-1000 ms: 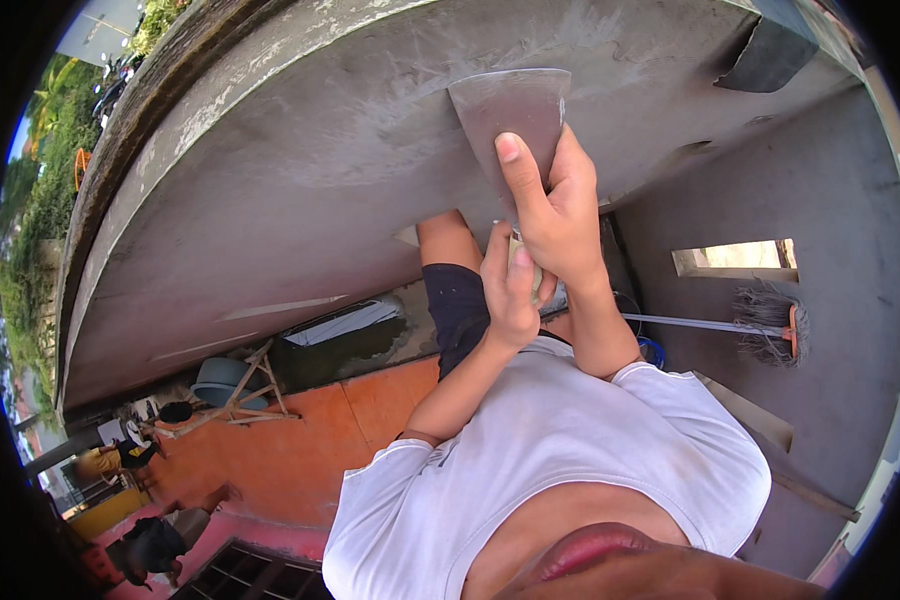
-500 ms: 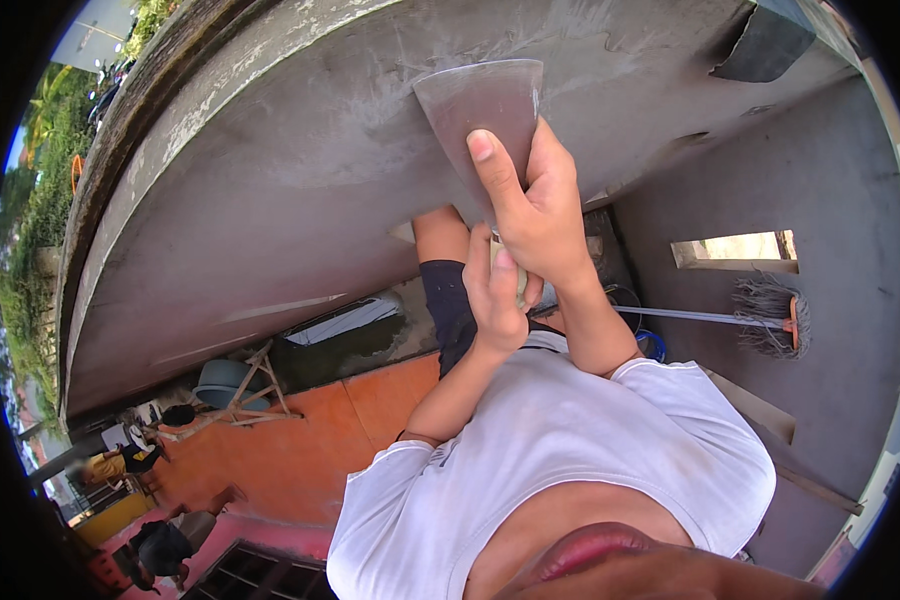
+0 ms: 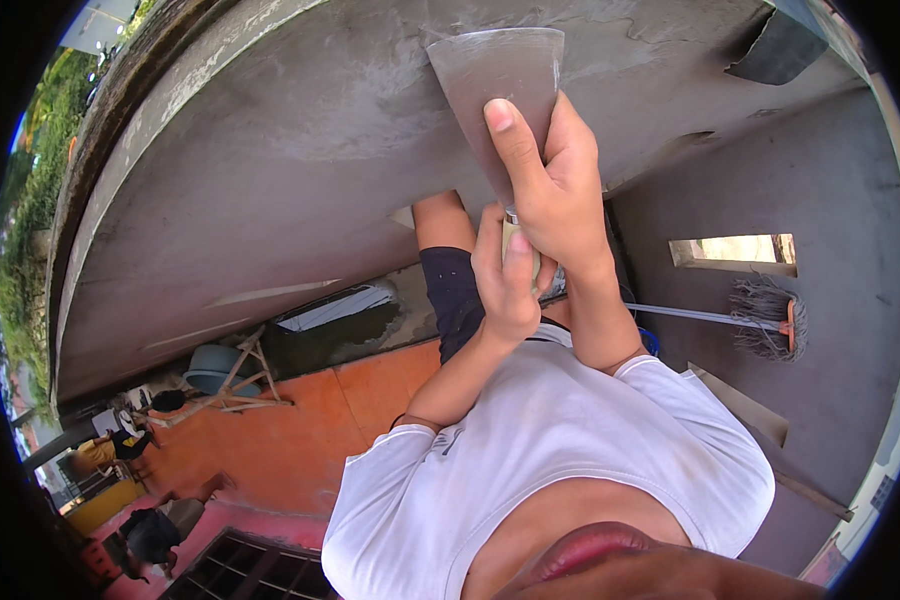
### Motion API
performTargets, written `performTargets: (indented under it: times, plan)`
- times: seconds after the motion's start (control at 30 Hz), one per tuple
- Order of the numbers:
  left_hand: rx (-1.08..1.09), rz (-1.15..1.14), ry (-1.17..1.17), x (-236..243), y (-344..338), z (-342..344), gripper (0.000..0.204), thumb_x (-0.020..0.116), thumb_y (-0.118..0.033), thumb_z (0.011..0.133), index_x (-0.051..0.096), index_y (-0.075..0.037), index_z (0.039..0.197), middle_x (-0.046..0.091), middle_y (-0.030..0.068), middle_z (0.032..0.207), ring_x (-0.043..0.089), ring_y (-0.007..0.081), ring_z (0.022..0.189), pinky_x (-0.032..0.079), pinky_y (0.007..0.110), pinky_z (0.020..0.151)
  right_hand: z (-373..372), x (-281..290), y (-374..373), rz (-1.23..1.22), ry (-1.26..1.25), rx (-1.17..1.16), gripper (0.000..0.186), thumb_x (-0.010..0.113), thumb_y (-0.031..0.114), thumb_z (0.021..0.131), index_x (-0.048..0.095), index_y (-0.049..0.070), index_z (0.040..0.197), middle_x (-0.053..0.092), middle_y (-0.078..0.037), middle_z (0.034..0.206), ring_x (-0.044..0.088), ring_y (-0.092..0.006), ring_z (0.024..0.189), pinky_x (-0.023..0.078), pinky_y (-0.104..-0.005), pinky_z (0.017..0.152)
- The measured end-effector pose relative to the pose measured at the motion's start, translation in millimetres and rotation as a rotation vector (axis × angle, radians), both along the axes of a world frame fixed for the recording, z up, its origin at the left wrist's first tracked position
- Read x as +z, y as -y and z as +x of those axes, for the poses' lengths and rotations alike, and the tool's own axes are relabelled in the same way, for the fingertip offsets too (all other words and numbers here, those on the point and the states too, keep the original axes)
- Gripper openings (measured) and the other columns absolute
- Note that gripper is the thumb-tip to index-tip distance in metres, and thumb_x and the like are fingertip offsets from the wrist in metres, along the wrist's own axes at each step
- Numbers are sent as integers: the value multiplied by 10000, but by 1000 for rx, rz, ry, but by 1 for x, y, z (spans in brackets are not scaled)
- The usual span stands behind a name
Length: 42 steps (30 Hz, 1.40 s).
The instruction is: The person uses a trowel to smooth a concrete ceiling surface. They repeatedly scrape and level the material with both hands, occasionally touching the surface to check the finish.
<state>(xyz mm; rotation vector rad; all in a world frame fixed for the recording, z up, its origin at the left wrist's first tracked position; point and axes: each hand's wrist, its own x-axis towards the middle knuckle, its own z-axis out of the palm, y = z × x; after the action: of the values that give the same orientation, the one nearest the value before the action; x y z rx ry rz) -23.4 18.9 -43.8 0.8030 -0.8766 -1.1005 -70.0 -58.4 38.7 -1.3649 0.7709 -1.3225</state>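
Observation:
A wide steel scraper (image 3: 500, 70) lies with its blade tip against the grey plastered surface (image 3: 300, 150) in the upper middle. My right hand (image 3: 550, 200) is closed on the lower part of the blade, with its thumb pressed along the blade's face. My left hand (image 3: 510, 280) is wrapped round the scraper's cream handle just below my right hand, and part of the handle is hidden by the fingers. Pale smears and scrapes mark the plaster around the blade, and a dark flap (image 3: 775, 50) hangs from it at upper right.
A worn wooden edge (image 3: 100, 140) curves along the left. A grey basin (image 3: 215, 365) stands by a wooden frame (image 3: 245, 385) on orange flooring (image 3: 360, 410). Two people (image 3: 110, 450) (image 3: 155, 535) are at lower left. A mop (image 3: 765, 320) is beside the right wall with its narrow opening (image 3: 730, 250).
Both hands and the scraper have moved up the picture along the plaster, after a slight shift left and back right. The grip looks the same.

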Motion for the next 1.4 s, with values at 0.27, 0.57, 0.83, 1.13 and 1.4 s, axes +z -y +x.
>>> performTargets:
  times: [0.27,0.57,0.83,1.13,1.4]
  plan:
    - [66,38,-35,-1,-1,-1,386,407,-309,1007,467,41,1159,512,17,627,435,52,485,295,219,434,0,-8,0,15,-25,16,348,579,274,1013,581,-31,1180,689,-95,1010,599,-142,911,491,-301,820]
    - [96,8,23,1,1,-2,425,392,-315,1012,453,49,1223,515,13,621,440,53,484,300,216,429,1,-7,2,-6,86,46,332,565,248,1021,574,-31,1200,695,-92,1009,613,-140,907,496,-299,820]
    - [110,14,58,13,1,3,360,387,-303,1018,470,19,1156,519,21,640,438,52,485,310,211,430,4,-2,5,-20,113,40,353,573,279,1017,582,-40,1168,699,-96,986,615,-138,898,500,-303,804]
    - [119,-10,83,12,8,-15,344,381,-303,1018,454,27,1087,483,14,597,418,55,466,295,221,419,-13,-2,8,53,82,75,365,569,275,1018,578,-36,1207,691,-97,1042,608,-141,945,487,-300,861]
    - [79,32,4,5,6,-25,364,380,-318,1020,453,28,1110,474,8,579,414,57,459,292,225,416,-22,-5,8,49,21,57,349,566,263,1020,586,-38,1197,691,-91,1040,598,-137,965,481,-293,871]
